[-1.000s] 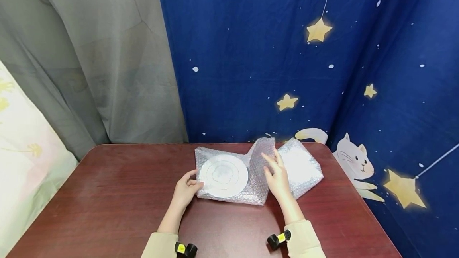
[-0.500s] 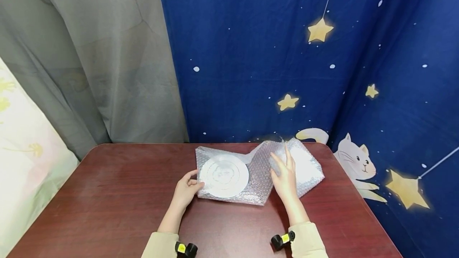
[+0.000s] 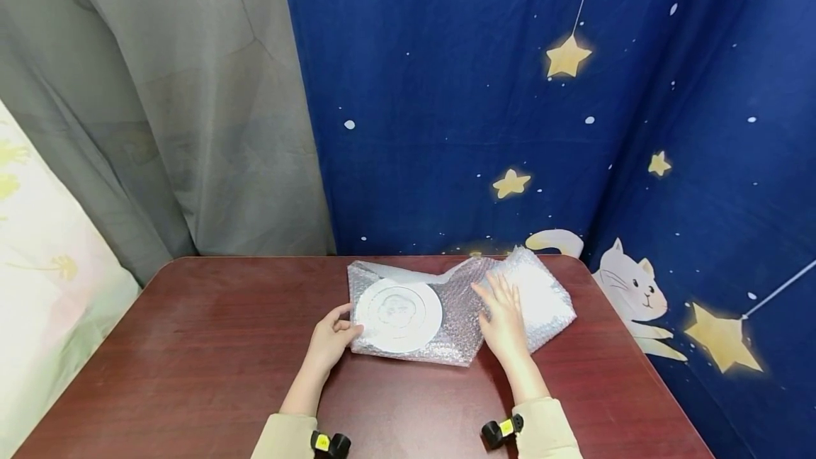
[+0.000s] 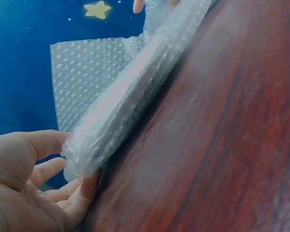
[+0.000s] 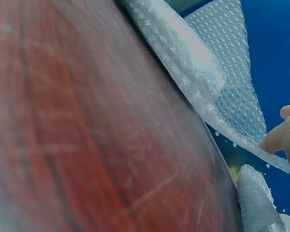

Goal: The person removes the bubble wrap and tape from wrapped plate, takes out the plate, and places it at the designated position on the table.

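Observation:
A round white plate (image 3: 399, 314) lies in bubble wrap (image 3: 457, 303) near the table's back edge. My left hand (image 3: 329, 340) grips the wrapped left edge, thumb above and fingers below, as the left wrist view shows. Over the right end of the wrap my right hand (image 3: 503, 317) rests with its fingers spread; its fingertips reach toward the second bubble-wrapped bundle. The right wrist view shows only part of that hand (image 5: 287, 140), touching the loose flap of wrap.
To the right, a second bubble-wrapped bundle (image 3: 540, 299) lies beside the first, its content hidden by glare. The reddish-brown table (image 3: 223, 360) extends to the left and front. Grey (image 3: 210, 126) and blue star-patterned curtains (image 3: 433, 91) hang behind.
The raised right flap of bubble wrap has been lowered outward to the right, and my right hand has moved right with it and flattened down. My left hand stays at the left edge.

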Demonstrator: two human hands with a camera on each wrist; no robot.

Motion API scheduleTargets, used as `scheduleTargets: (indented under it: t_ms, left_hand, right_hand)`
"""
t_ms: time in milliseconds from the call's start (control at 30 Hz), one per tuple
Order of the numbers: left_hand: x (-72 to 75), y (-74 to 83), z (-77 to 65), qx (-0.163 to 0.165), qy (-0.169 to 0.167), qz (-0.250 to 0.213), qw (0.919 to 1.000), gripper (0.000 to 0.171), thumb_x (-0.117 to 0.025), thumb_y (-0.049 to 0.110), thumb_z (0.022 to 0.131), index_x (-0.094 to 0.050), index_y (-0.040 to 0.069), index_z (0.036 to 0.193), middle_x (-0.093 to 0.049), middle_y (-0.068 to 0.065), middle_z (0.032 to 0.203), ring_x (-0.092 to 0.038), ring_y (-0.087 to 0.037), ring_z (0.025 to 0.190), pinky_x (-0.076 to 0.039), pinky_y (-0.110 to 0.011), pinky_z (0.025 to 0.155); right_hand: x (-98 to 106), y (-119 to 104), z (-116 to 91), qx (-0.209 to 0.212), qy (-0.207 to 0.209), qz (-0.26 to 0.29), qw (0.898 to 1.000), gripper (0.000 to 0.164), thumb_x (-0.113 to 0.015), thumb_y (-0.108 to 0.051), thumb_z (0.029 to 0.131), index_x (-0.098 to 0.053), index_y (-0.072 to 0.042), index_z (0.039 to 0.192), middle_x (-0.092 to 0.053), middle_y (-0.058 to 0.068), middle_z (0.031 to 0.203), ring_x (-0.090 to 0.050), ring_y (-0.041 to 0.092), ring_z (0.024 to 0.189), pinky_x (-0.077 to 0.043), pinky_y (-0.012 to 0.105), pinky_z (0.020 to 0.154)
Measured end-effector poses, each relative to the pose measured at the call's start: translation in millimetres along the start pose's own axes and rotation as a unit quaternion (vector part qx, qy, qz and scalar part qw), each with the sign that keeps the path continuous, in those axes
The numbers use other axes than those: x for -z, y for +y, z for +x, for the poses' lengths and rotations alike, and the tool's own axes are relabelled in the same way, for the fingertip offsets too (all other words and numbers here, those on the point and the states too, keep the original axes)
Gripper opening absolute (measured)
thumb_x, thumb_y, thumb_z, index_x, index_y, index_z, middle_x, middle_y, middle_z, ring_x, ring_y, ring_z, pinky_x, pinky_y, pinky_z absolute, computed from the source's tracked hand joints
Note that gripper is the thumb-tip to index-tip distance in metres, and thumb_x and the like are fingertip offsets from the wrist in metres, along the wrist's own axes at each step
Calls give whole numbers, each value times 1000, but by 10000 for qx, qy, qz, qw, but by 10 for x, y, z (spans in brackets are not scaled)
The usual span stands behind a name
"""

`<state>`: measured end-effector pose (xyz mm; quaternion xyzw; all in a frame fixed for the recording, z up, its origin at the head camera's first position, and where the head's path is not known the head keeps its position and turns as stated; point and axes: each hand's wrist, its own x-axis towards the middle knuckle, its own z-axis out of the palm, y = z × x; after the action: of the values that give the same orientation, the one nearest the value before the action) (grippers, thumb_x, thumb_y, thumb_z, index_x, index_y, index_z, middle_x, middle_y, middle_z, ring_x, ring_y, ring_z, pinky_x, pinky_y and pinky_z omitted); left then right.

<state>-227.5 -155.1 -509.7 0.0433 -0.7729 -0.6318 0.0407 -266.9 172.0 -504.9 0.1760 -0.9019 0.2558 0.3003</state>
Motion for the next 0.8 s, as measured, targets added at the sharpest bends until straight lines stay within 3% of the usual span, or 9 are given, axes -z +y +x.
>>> scheduleTargets:
  t_ms: [200, 467, 800]
  left_hand:
    - [4, -19, 13, 74, -7, -36, 10000, 50, -71, 3, 82, -56, 1, 130, -66, -12, 84, -58, -16, 71, -47, -27, 66]
    - [21, -3, 9, 76, -17, -78, 9999, 47, -69, 2, 85, -55, -4, 130, -68, -17, 91, -59, -18, 74, -46, -26, 64]
    - [35, -7, -15, -72, 199, 117, 9997, 38, -71, 5, 84, -63, -2, 121, -68, -15, 95, -61, -16, 79, -47, -24, 67]
  right_hand:
    - [0, -78, -8, 66, -597, 279, 9978, 54, -72, 10, 70, -64, -4, 122, -49, 21, 137, -33, 40, 134, -16, 57, 109]
    - [-43, -206, -32, 45, -1341, 704, 9885, 53, -75, 0, 76, -60, 0, 127, -53, 22, 132, -40, 38, 130, -22, 54, 108]
    - [-94, -332, -79, -249, -1933, 691, 9784, 46, -73, -14, 82, -62, 0, 124, -58, 19, 127, -50, 35, 122, -35, 48, 103]
